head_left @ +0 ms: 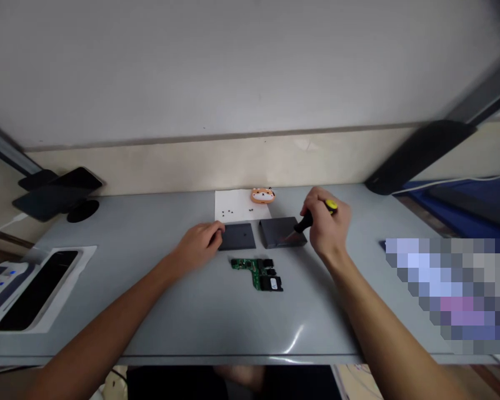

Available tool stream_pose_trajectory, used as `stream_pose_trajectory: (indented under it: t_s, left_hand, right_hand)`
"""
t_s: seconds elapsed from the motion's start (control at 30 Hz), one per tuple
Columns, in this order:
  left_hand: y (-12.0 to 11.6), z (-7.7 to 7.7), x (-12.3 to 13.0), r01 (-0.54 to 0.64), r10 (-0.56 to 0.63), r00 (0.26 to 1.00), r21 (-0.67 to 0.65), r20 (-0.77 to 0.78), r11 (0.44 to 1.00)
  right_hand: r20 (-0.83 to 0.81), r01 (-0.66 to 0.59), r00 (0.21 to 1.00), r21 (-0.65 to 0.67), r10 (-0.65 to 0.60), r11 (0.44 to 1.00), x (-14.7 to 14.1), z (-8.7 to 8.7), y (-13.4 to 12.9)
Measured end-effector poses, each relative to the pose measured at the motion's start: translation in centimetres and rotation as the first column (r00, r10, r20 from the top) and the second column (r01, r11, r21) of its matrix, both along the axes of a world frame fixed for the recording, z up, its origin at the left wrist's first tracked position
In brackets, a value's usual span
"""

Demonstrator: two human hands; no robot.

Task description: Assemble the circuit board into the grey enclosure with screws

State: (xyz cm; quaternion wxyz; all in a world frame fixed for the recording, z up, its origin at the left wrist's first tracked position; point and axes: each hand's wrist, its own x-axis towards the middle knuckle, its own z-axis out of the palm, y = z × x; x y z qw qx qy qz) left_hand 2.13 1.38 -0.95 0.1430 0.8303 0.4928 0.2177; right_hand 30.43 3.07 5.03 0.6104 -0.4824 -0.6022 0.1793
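My right hand (pixel 328 222) is closed round a screwdriver (pixel 304 224) with a black and yellow handle. Its shaft slants down to the left over a dark box-shaped casing (pixel 280 232); whether the tip touches is too small to tell. My left hand (pixel 202 241) has its fingers curled at the left edge of a flat dark panel (pixel 238 236), left of the casing. Nearer to me lies a green circuit board (pixel 256 270) with black parts. Several tiny dark screws (pixel 229 211) rest on a white sheet (pixel 235 201) behind the panel.
An orange animal-faced case (pixel 263 195) sits on the sheet's right part. At the left are a phone on a stand (pixel 60 191), a black phone-like slab (pixel 37 289) on white paper and a power strip (pixel 4 286). A dark cylinder (pixel 416 155) leans at the back right.
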Motion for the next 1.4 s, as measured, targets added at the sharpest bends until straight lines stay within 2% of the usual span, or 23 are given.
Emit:
stream_pose_trajectory:
  t_s: [0.1, 0.23, 0.3, 0.43, 0.83, 1.07, 1.2, 1.3, 1.4]
  left_hand:
    - [0.0, 0.1, -0.1, 0.035, -0.035, 0.999, 0.002, -0.001, 0.999]
    - [0.0, 0.1, -0.1, 0.051, -0.051, 0.999, 0.006, 0.008, 0.999]
    - [0.0, 0.2, -0.1, 0.055, -0.055, 0.998, 0.004, 0.012, 0.999]
    - [0.0, 0.3, -0.1, 0.056, -0.056, 0.998, -0.011, 0.011, 0.998]
    - [0.4, -0.5, -0.2, 0.059, -0.059, 0.998, 0.009, 0.013, 0.998]
    - [-0.1, 0.1, -0.1, 0.058, -0.057, 0.998, -0.005, 0.035, 0.998]
    - [-0.2, 0.3, -0.2, 0.089, -0.088, 0.996, -0.009, 0.031, 0.996]
    - [-0.3, 0.3, -0.2, 0.099, -0.099, 0.995, 0.003, 0.021, 0.995]
    - [-0.3, 0.3, -0.2, 0.108, -0.109, 0.994, 0.025, 0.013, 0.994]
  right_hand:
    - [0.055, 0.024, 0.998, 0.027, -0.025, 0.999, -0.7, 0.5, -1.0]
    - [-0.048, -0.019, 0.999, -0.019, 0.018, 1.0, -1.7, 0.2, -1.4]
    - [-0.05, -0.03, 0.998, -0.056, 0.027, 0.998, -1.8, -0.2, -1.3]
    - [0.013, 0.005, 1.0, -0.069, -0.004, 0.998, -1.6, -0.7, -0.6]
    - [-0.059, 0.077, 0.995, -0.085, -0.082, 0.993, -0.3, -1.0, 0.6]
    - [-0.017, 0.1, 0.995, -0.095, -0.102, 0.991, 0.0, -1.2, 0.6]
    - [-0.023, 0.116, 0.993, -0.037, -0.117, 0.993, 0.5, -1.0, 0.7]
    - [-0.085, 0.111, 0.991, 0.083, -0.104, 0.99, 1.0, 0.0, 0.5]
    - [-0.173, 0.095, 0.983, 0.226, -0.056, 0.97, 1.2, 1.3, -0.9]
